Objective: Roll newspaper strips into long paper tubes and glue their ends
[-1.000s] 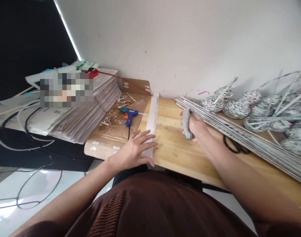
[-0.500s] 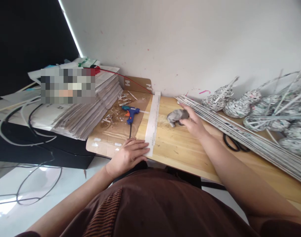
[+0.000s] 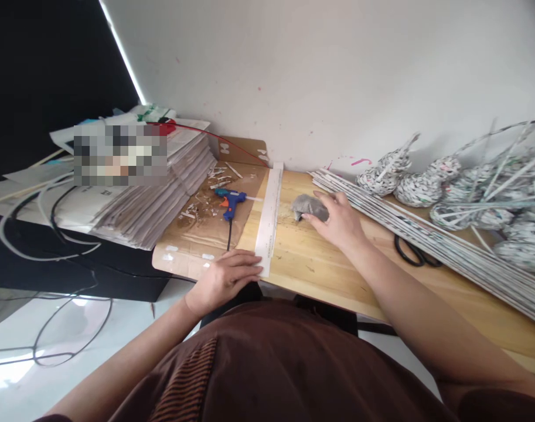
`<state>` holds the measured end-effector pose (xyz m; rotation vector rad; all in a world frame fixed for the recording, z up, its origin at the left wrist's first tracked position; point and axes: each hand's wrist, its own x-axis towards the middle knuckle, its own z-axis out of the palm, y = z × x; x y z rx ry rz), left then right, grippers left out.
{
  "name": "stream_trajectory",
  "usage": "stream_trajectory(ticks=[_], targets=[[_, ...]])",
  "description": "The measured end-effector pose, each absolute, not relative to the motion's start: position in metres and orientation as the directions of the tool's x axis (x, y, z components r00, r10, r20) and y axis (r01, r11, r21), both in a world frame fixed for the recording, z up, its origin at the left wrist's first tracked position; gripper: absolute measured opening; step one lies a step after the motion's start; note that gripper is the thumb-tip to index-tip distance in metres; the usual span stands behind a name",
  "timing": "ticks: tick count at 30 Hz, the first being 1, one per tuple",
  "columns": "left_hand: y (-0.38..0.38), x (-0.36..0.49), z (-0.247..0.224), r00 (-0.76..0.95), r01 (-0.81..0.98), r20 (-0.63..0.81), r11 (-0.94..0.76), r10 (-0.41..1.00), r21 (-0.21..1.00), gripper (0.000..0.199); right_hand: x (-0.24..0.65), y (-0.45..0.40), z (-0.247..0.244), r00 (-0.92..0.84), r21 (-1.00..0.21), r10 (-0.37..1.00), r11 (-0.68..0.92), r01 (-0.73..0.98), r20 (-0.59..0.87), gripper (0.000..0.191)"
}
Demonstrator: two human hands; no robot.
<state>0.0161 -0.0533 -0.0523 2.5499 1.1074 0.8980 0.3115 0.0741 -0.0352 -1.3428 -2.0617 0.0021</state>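
My right hand [image 3: 340, 220] is closed on a bunched grey cloth [image 3: 309, 207], thumb at its near side and fingers at its far side. The cloth lies on the wooden tabletop [image 3: 311, 258]. My left hand [image 3: 229, 275] rests flat at the table's front edge, its fingers stretched out. Its fingertips touch the near end of a long white strip [image 3: 269, 223], which runs from the front edge toward the wall. A blue glue gun [image 3: 234, 204] lies on brown cardboard [image 3: 183, 256] beyond my left hand, with a short pale stick at its right end.
Paper scraps [image 3: 188, 212] litter the cardboard. A tall stack of paper [image 3: 162, 193] stands at left, with loose cables [image 3: 16, 243] beside it. Long rolled paper sticks [image 3: 425, 234] lie diagonally at right, over black-handled scissors [image 3: 410, 252]. Woven paper shapes [image 3: 419, 187] line the wall.
My right hand has moved a little left and closed more fully round the grey cloth, which is now more bunched and slightly further left. My left hand stays at the strip's end.
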Motion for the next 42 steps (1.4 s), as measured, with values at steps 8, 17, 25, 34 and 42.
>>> stream_trajectory(ticks=[8, 17, 25, 34, 42], targets=[[-0.055, 0.017, -0.051, 0.558, 0.58, 0.432, -0.705, 0.708, 0.408, 0.035, 0.302, 0.074, -0.037, -0.386, -0.394, 0.738, 0.64, 0.659, 0.553, 0.042], [-0.052, 0.026, -0.045, 0.182, 0.572, 0.418, -0.442, 0.89, 0.691, 0.014, 0.287, 0.053, -0.028, -0.399, -0.64, 0.803, 0.594, 0.487, 0.442, 0.024], [-0.024, 0.039, -0.039, -0.141, 0.35, 0.226, -0.165, 0.964, 0.922, 0.023, 0.279, 0.045, -0.029, -0.545, -0.763, 0.797, 0.516, 0.389, 0.261, 0.025], [-0.016, 0.039, -0.037, -0.165, 0.159, 0.191, -0.166, 0.968, 0.973, 0.033, 0.27, 0.039, -0.033, -0.813, -0.388, 0.483, 0.852, 0.352, 0.324, 0.039], [-0.021, 0.03, -0.01, -0.316, -0.156, 0.27, -0.331, 0.91, 0.931, 0.024, 0.278, 0.043, -0.04, -0.733, -0.313, 0.628, 0.774, 0.551, 0.263, 0.046]])
